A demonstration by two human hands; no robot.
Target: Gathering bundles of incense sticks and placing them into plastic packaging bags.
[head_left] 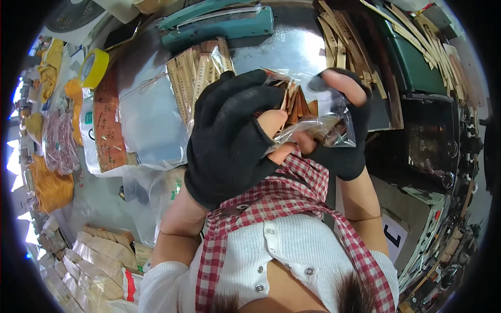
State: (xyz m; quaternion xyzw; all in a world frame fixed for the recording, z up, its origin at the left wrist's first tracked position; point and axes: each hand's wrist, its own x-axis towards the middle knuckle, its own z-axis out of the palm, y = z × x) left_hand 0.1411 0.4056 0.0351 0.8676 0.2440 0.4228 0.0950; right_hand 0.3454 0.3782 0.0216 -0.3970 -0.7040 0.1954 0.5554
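Observation:
Both my hands wear black gloves with bare fingertips, held up in front of my chest. Between them is a clear plastic bag [318,126] with a bundle of brown wooden strips [298,106] in it. My left hand [229,133] is closed round the bundle's left side, thumb and a fingertip pinching the plastic. My right hand [348,151] curls round the bag's other end, its thumb raised over the crumpled film and slightly blurred. Behind my left hand, packed wooden strips [195,70] in clear plastic lie on the table.
A teal metal device [216,25] stands at the table's back. Loose wooden strips [347,44] lie at the back right, by a dark green box [417,62]. To the left are a yellow tape roll [95,69], a stack of clear bags [148,112] and bundled pink string [60,138].

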